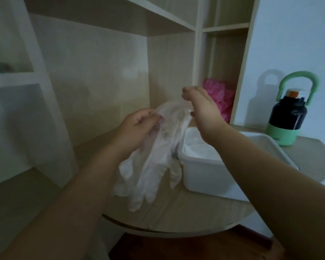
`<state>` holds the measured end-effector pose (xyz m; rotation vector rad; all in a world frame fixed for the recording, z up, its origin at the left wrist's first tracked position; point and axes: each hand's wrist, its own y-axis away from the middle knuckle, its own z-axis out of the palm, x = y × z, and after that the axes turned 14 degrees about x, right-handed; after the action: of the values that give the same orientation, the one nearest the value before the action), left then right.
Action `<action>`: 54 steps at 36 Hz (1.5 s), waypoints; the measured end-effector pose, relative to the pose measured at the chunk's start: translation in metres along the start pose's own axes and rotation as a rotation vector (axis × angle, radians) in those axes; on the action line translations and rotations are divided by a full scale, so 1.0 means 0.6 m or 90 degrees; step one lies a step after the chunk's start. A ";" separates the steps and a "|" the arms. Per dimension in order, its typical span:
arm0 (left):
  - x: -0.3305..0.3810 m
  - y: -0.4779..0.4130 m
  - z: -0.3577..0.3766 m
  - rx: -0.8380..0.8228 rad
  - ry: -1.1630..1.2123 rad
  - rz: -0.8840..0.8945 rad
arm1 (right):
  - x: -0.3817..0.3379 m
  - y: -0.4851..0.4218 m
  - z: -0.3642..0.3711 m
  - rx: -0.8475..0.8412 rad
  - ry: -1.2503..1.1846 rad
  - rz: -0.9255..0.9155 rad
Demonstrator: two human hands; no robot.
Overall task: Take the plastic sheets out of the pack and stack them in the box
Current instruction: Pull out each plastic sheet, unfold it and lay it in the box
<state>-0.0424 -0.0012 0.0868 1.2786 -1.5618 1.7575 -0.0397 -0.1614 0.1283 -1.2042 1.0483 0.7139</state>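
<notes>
- The plastic sheets (158,156) are thin, see-through and milky-white. They're crinkly all over and end in finger-shaped lobes at the bottom.
- It's pretty blurry, so I can't tell how many layers are in the bunch.
- They're up in the air between both hands, dangling down in front of the box's (201,171) left end, with the tips just over the table (176,216).
- The left hand (137,126) has its fingers curled onto the upper left edge of the plastic.
- The right hand (201,109) is higher up, pinching the top edge between thumb and fingertips.
- The box is white plastic with an open top and something white lying inside.
- The table is round, in pale wood-look, with a dark brown floor (195,246) below it.
- A black-and-green bottle (287,117) with a loop handle stands on the table's far right.
- A cream shelf unit (195,53) stands behind, with a pink bundle (219,98) in one cubby.
</notes>
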 end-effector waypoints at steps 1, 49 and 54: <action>0.003 -0.004 0.000 -0.031 0.007 -0.019 | 0.002 -0.004 -0.009 -0.027 0.012 -0.029; -0.100 -0.059 -0.004 0.087 -0.095 -0.170 | 0.097 -0.057 0.006 -0.009 0.347 -0.111; -0.113 -0.062 -0.006 0.129 -0.062 -0.196 | 0.092 -0.049 0.012 -0.091 0.348 -0.023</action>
<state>0.0180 0.0274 0.0482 1.6263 -1.1802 1.7076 0.0092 -0.1662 0.0893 -1.5883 1.4342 0.4413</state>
